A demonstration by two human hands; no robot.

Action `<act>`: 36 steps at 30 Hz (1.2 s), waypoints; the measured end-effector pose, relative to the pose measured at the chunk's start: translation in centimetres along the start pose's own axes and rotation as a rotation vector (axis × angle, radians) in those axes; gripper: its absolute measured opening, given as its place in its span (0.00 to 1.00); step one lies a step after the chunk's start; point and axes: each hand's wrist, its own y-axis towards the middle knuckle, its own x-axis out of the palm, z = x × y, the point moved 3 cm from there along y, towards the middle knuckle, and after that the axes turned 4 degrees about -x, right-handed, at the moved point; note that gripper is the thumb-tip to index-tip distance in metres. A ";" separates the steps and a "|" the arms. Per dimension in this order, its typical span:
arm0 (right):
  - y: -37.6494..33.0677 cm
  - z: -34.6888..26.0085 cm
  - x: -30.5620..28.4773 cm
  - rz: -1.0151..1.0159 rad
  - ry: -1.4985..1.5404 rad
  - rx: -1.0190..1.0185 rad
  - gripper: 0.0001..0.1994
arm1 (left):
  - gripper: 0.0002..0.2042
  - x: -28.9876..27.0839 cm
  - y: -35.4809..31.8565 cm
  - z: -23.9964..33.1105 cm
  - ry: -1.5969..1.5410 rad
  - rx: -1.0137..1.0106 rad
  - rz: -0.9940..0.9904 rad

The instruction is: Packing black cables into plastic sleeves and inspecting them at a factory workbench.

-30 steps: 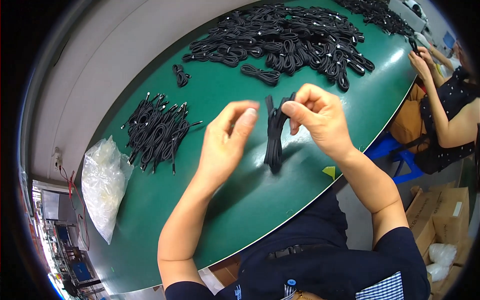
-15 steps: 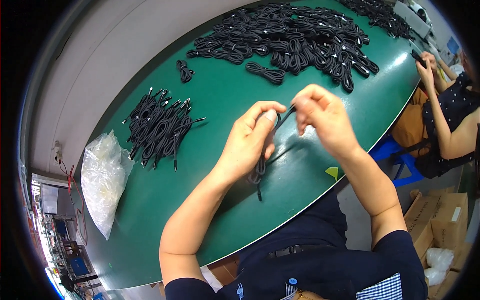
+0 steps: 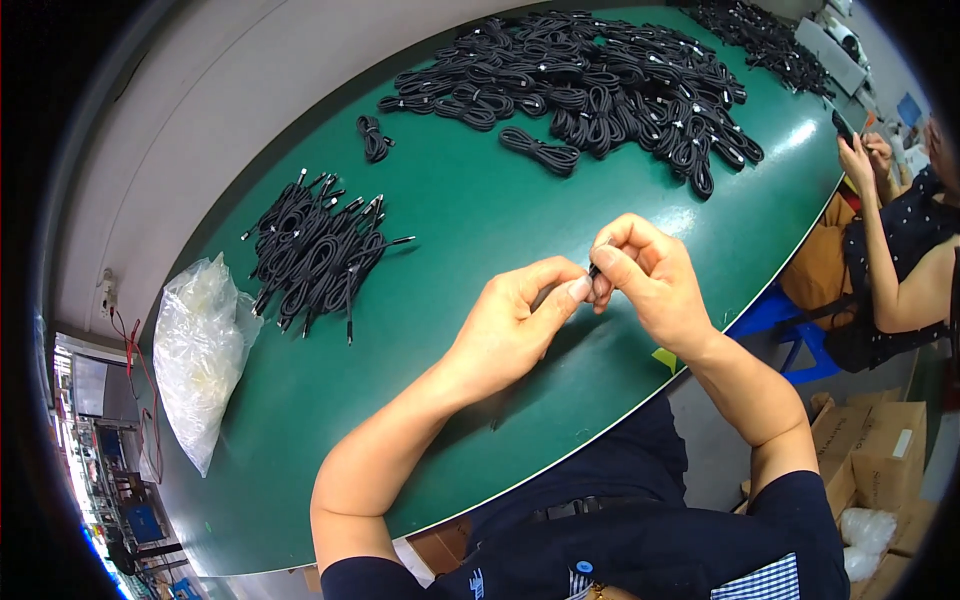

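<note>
My left hand (image 3: 525, 312) and my right hand (image 3: 648, 285) meet above the front part of the green table (image 3: 440, 330). Both are closed in a pinch, fingertips almost touching. Between them shows a short black piece of a cable (image 3: 595, 270), its end pinched by my right thumb and fingers. The rest of this cable is hidden behind my hands. To the left of my left hand lies a pile of black cables (image 3: 315, 250) with metal plugs sticking out.
A large heap of coiled black cables (image 3: 600, 90) covers the far side, with single bundles (image 3: 540, 152) near it. A clear plastic bag (image 3: 200, 350) lies at left. On the right sits a person (image 3: 905, 240) holding a dark object, by a blue stool (image 3: 785, 325) and cardboard boxes (image 3: 880, 455).
My hands have come closer together and lower, the right one moving down toward the left fingertips. The cable loops and hanging end seen at my left hand before are now out of sight.
</note>
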 end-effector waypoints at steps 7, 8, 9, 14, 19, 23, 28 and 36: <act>10.3 2.7 -2.2 -0.130 -0.815 -0.198 0.10 | 0.06 -9.7 -0.8 3.2 1.467 0.362 0.846; 11.8 2.9 -2.4 -0.082 -1.076 -0.319 0.08 | 0.07 -11.8 -0.6 2.8 1.570 0.352 0.914; 13.4 3.6 -2.2 -0.090 -1.194 -0.400 0.08 | 0.10 -13.8 -0.8 2.3 1.692 0.310 0.972; 17.7 6.1 -0.3 -0.125 -1.493 -0.415 0.11 | 0.35 -19.6 -1.3 -4.6 1.638 -0.100 0.892; 18.8 7.1 -0.6 -0.174 -1.602 -0.171 0.11 | 0.35 -17.0 -0.8 -4.0 1.537 0.021 0.883; 16.3 4.9 -0.1 -0.287 -1.247 -0.045 0.12 | 0.28 -10.9 0.3 -0.9 0.958 0.276 0.585; 10.4 2.2 2.7 -0.361 -0.506 0.166 0.08 | 0.26 -7.5 2.4 -1.0 0.063 -0.002 0.423; 5.1 -0.1 1.4 -0.319 -0.071 0.205 0.06 | 0.19 -2.7 4.6 -1.5 -0.479 -0.077 0.098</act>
